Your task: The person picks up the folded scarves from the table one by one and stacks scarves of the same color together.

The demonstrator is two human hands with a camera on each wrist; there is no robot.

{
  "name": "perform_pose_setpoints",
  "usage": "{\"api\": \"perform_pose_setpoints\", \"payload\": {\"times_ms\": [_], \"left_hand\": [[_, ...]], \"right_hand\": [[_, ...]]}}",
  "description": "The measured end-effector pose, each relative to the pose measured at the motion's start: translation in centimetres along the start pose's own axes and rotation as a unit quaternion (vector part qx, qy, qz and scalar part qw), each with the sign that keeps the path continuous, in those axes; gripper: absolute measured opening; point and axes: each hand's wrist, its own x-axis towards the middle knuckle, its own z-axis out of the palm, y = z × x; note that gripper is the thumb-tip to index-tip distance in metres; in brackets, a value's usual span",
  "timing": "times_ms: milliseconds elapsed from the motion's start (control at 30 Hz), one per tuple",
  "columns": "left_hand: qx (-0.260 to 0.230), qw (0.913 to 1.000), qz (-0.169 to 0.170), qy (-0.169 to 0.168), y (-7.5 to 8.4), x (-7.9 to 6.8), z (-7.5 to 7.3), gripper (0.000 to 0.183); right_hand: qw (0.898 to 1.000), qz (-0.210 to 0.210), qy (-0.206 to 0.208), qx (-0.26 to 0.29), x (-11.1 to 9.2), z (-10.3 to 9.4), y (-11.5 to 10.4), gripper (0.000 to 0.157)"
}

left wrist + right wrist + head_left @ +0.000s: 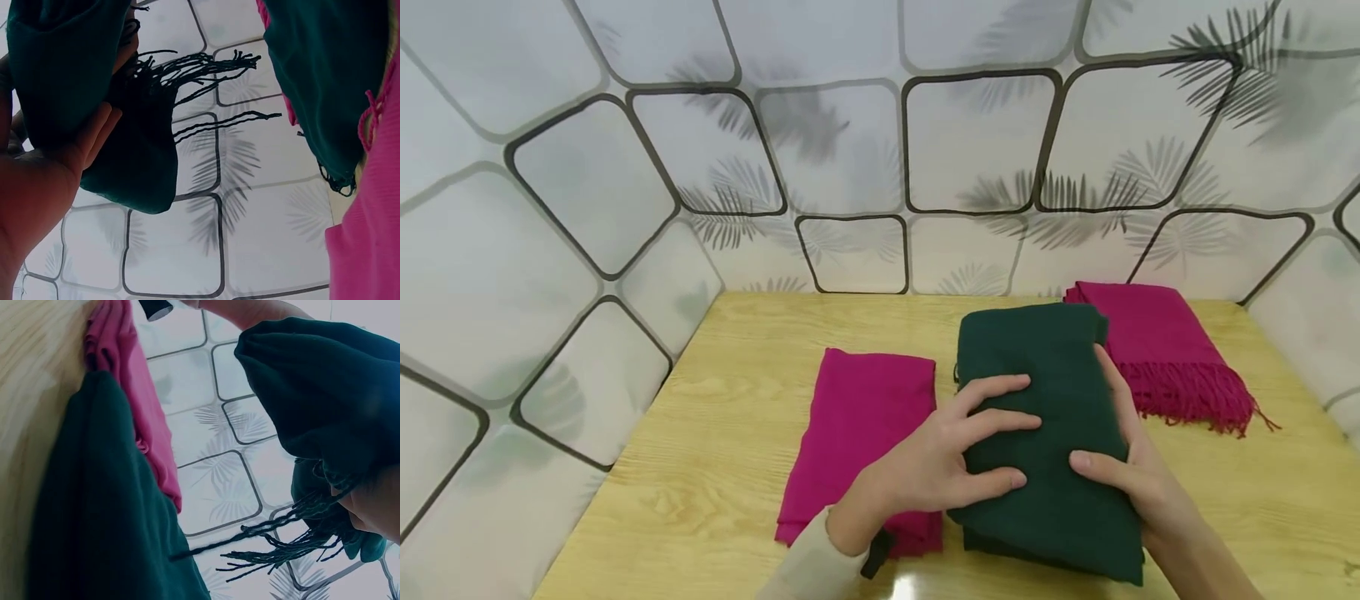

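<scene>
Both hands hold a folded dark green fringed scarf. My left hand grips it from the left, three digits spread over its upper face; in the left wrist view other fingers lie against its underside. At the right edge my right hand holds it, thumb on top. Dark fringe strands hang from the scarf in the right wrist view. Below the held scarf, another dark green cloth lies on the table, mostly hidden from the head view.
A folded magenta cloth lies left of the green scarf, partly under the left forearm. Another magenta scarf, with fringe, lies at the back right of the wooden table. Patterned panels stand behind and at the sides.
</scene>
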Motion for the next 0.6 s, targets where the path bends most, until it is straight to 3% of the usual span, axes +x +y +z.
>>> {"api": "perform_pose_setpoints", "payload": {"times_ms": [300, 600], "left_hand": [[0.010, 0.9999, -0.002, 0.004, -0.4, 0.0, 0.8, 0.049], [0.020, 0.9994, -0.011, -0.026, -1.1, -0.2, 2.1, 0.048]], "right_hand": [[0.999, 0.015, 0.018, -0.036, 0.0, -0.5, 0.1, 0.088], [1.000, 0.022, 0.010, -0.019, -0.8, -1.6, 0.9, 0.089]]}}
